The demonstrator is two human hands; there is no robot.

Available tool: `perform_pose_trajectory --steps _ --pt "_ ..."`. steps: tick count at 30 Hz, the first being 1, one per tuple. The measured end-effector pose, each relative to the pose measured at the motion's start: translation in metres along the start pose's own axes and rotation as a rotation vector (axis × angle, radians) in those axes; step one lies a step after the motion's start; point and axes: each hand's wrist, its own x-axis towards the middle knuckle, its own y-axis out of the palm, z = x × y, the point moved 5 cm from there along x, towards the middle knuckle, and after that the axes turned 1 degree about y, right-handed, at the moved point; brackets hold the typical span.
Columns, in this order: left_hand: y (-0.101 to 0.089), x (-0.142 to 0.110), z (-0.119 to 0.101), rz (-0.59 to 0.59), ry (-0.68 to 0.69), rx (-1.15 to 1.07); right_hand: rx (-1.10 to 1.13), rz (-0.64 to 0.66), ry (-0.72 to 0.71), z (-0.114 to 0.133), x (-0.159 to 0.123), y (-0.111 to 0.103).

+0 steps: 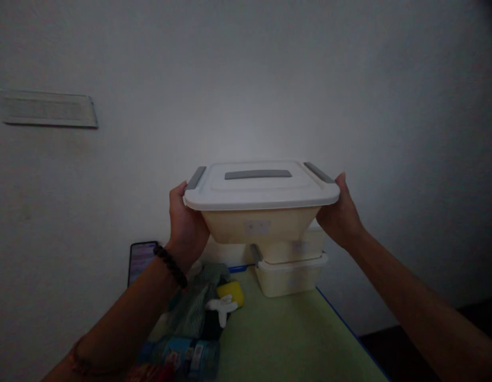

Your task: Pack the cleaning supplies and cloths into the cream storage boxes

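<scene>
Between my two hands is a lidded storage box (261,223), held up level in the air. Its lid is white with a grey handle on top and grey clips at both ends; the body is cream with a small label. My left hand (186,225) grips the left end, thumb up at the clip. My right hand (339,215) grips the right end in the same way. The fingers are partly hidden under the lid's rim. Behind and below it, two similar boxes stand stacked, the lower box (291,278) resting on the green table top (277,339).
Left on the table lie a grey-green cloth (204,292), a yellow item (232,293), a white object (222,306) and a blue-labelled plastic bottle (186,355). A phone (142,258) leans by the wall. A flat panel (50,110) is on the wall at upper left.
</scene>
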Motion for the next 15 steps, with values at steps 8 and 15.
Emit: perform_pose_trajectory --steps 8,15 --pt "-0.061 -0.04 -0.023 -0.135 -0.097 0.245 -0.143 0.055 0.024 -0.042 -0.053 0.043" --pt "-0.098 -0.055 -0.015 -0.221 -0.046 0.531 -0.172 -0.043 0.119 -0.071 -0.061 0.058"
